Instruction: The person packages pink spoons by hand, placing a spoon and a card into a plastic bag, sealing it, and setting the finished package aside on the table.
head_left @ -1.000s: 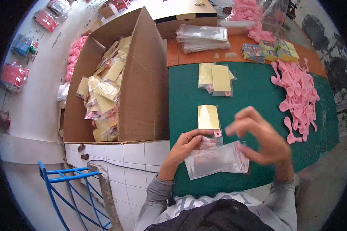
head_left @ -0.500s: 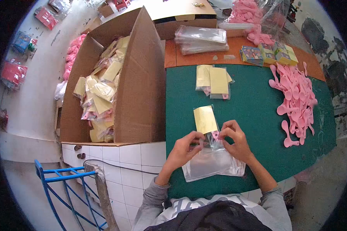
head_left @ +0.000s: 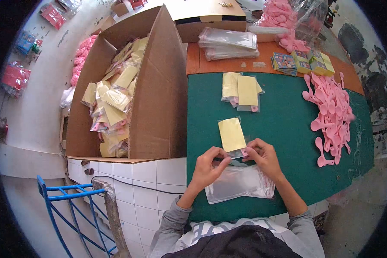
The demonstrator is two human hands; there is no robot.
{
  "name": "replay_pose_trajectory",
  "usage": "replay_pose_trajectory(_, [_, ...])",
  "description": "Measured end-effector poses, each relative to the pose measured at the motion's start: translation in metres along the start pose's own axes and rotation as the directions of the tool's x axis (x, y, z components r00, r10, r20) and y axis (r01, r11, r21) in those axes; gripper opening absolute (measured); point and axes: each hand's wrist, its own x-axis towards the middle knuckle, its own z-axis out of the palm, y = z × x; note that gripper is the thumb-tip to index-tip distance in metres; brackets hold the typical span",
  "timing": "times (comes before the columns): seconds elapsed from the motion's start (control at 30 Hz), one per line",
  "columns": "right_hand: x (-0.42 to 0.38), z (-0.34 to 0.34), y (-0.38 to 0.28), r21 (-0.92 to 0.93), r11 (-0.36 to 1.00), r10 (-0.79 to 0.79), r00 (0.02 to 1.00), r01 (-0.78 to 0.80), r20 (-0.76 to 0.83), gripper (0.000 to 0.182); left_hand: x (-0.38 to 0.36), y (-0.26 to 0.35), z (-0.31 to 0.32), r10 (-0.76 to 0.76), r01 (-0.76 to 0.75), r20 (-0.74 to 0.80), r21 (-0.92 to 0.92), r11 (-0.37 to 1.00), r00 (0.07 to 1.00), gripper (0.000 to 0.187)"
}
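A clear plastic bag (head_left: 235, 152) with a yellow card (head_left: 232, 134) inside lies on the green table top. The end of a pink spoon (head_left: 244, 152) shows at its lower right corner. My left hand (head_left: 208, 167) pinches the bag's lower left edge between thumb and fingers. At the lower right corner, beside the spoon end, my right hand (head_left: 265, 160) is closed on the same bag. Just below both hands rests a stack of flat clear bags (head_left: 236, 185). Further up the table lie several packed bags (head_left: 247, 91) with yellow cards.
Pink spoons (head_left: 329, 116) are heaped on the right. Card stacks (head_left: 303, 62) and a pile of clear bags (head_left: 228, 43) sit along the back. A large cardboard box (head_left: 157, 94) of packed bags stands left of the table, near a blue metal frame (head_left: 73, 198).
The loose clear end of the bag no longer stretches down between my hands; it is now short, ending just below the card. My fingers have moved to its lower edge.
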Motion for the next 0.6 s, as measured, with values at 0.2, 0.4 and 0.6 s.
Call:
replay_pose_trajectory(0.2, [0.002, 0.006, -0.002, -0.088, 0.996, 0.018, 0.994, -0.027, -0.108, 0.014, 0.001, -0.006, 0.002, -0.049, 0.052, -0.063, 0.04, 0.998, 0.997, 0.013])
replay_pose_trajectory(0.4, [0.003, 0.008, 0.002, -0.078, 0.997, -0.038, 0.992, 0.029, -0.123, 0.016, 0.002, -0.013, 0.001, -0.147, 0.132, -0.058, -0.212, 0.968, 0.987, 0.024])
replay_pose_trajectory(0.6, [0.001, 0.008, -0.002, -0.109, 0.994, 0.022, 0.998, -0.028, -0.053, 0.03, 0.003, -0.016, -0.006, -0.077, 0.092, 0.065, -0.263, 0.96, 0.995, 0.033])
